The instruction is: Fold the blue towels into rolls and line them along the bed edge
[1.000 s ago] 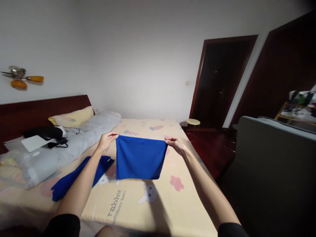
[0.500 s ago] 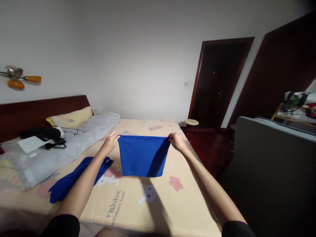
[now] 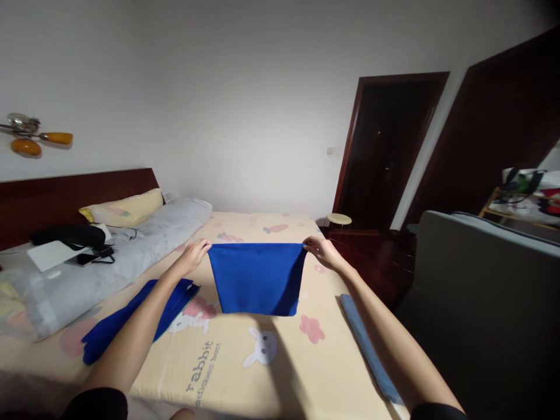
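Observation:
A blue cloth (image 3: 259,280) hangs stretched between my two hands above the bed, its upper edge nearly level. My left hand (image 3: 195,255) pinches the upper left corner. At the upper right corner, my right hand (image 3: 326,252) has its fingers closed on the fabric. Below and to the left, more blue fabric (image 3: 131,318) lies on the patterned bed sheet (image 3: 227,373), partly covered by my left forearm. A folded grey-blue cloth (image 3: 367,347) lies along the right edge of the bed, partly behind my right forearm.
A grey quilt (image 3: 144,245) runs along the headboard side, with a white sheet (image 3: 55,255), a black bag (image 3: 72,236) and a phone (image 3: 86,259) on it. Beyond the bed's far right corner stands a round stool (image 3: 339,219). A large grey panel (image 3: 476,315) stands at right.
My right hand has moved slightly right, and the blue cloth is pulled a little wider and tauter. The grey-blue cloth at the bed's right edge now shows beside my right forearm.

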Demonstrator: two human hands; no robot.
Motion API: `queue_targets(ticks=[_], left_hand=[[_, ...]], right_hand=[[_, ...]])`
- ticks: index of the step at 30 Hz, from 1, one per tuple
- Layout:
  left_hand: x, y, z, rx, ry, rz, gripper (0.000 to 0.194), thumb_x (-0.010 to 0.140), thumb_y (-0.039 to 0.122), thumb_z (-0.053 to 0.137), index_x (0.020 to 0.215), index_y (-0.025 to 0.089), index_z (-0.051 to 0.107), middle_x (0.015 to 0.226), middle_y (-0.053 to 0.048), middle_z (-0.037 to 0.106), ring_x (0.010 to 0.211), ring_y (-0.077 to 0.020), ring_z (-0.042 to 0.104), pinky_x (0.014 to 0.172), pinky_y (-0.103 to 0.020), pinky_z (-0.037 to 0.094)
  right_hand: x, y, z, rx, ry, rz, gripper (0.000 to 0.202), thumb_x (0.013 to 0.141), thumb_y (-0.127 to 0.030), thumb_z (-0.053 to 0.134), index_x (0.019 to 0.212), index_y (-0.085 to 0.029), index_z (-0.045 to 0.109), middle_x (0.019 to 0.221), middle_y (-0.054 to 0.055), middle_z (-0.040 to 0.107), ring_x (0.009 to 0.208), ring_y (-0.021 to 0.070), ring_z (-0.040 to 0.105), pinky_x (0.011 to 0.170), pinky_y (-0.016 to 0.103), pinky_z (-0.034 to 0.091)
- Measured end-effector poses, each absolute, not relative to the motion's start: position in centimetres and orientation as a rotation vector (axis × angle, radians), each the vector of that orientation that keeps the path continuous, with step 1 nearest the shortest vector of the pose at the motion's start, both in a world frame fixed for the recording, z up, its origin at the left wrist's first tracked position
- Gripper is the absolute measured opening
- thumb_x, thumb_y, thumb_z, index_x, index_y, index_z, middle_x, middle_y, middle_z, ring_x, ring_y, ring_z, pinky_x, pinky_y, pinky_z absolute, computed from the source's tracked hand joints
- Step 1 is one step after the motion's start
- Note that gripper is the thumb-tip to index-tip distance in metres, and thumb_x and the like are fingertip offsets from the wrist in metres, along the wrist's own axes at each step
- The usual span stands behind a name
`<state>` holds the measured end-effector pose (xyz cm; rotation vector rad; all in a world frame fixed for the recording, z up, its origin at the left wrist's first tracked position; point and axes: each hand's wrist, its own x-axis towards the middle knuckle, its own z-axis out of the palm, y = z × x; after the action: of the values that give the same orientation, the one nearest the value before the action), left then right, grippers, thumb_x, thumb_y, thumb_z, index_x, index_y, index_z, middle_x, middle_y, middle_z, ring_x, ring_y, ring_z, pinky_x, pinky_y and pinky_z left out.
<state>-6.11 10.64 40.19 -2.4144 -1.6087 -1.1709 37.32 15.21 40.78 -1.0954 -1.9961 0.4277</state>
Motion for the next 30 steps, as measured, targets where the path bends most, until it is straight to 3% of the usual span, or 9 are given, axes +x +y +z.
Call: queue_targets(ticks=[4,10,15,19,24,27,30], left_hand=[[-6.4,10.7,40.8,-2.508,-1.702,-1.148,0.031,0.084,0.047,0.048,0.075,0.024,0.065,0.067,0.003,0.067,0.066,-0.0155,0.06,0.064,-0.024,0.044],[-6.2,13.5,39.8,-2.556,-1.76,-1.127,0.024,0.076,0.043,0.054,0.069,0.024,0.067,0.063,0.001,0.07,0.062,-0.017,0.063,0.062,-0.026,0.045],[-4.7,17.1,38.4,-2.496,-1.729,-1.126,0.023,0.075,0.042,0.058,0.062,0.024,0.066,0.057,0.0,0.068,0.06,-0.0182,0.063,0.059,-0.027,0.046],[-3.7,19.1,38.6,-2.375,-1.672,-1.149,0.022,0.08,0.038,0.056,0.067,0.023,0.066,0.064,-0.003,0.069,0.065,-0.0192,0.063,0.064,-0.029,0.047],[-3.8,18.1,37.9,-2.274,-1.61,-1.097,0.026,0.09,0.031,0.042,0.096,0.021,0.065,0.1,-0.01,0.068,0.099,-0.0235,0.06,0.09,-0.037,0.044],[-4.0,15.1,34.0,-2.32,-1.644,-0.936,0.03,0.093,0.029,0.037,0.102,0.021,0.064,0.103,-0.011,0.066,0.103,-0.0249,0.056,0.094,-0.041,0.041],[-3.2,10.6,27.0,-2.419,-1.716,-0.685,0.03,0.091,0.02,0.036,0.095,0.022,0.066,0.098,-0.01,0.068,0.098,-0.0253,0.058,0.09,-0.042,0.042]], right_hand=[[37.8,15.7,40.9,-1.095,-2.062,0.479,0.021,0.078,-0.04,0.06,0.075,-0.021,0.069,0.069,0.004,0.072,0.066,0.0192,0.064,0.066,0.029,0.048],[37.4,18.1,39.6,-1.22,-2.058,0.428,0.012,0.072,-0.033,0.066,0.067,-0.023,0.07,0.065,0.001,0.07,0.062,0.0159,0.06,0.064,0.026,0.044],[35.8,20.4,36.4,-1.37,-1.913,0.388,0.021,0.083,-0.034,0.059,0.072,-0.018,0.066,0.047,-0.003,0.059,0.045,0.0116,0.054,0.056,0.026,0.044],[35.0,21.8,35.3,-1.399,-1.793,0.293,0.025,0.09,-0.035,0.049,0.082,-0.018,0.065,0.061,0.001,0.066,0.055,0.0131,0.061,0.06,0.027,0.047],[36.1,21.1,34.2,-1.317,-1.765,0.171,0.032,0.092,-0.039,0.04,0.104,-0.024,0.066,0.101,0.01,0.071,0.095,0.024,0.064,0.087,0.036,0.045],[37.5,18.5,30.5,-1.257,-1.839,0.222,0.032,0.09,-0.045,0.044,0.105,-0.028,0.067,0.11,0.009,0.068,0.104,0.0253,0.061,0.095,0.038,0.042],[38.3,14.4,24.2,-1.245,-1.91,0.326,0.029,0.087,-0.046,0.046,0.092,-0.031,0.07,0.097,0.007,0.069,0.09,0.0244,0.065,0.083,0.036,0.049]])
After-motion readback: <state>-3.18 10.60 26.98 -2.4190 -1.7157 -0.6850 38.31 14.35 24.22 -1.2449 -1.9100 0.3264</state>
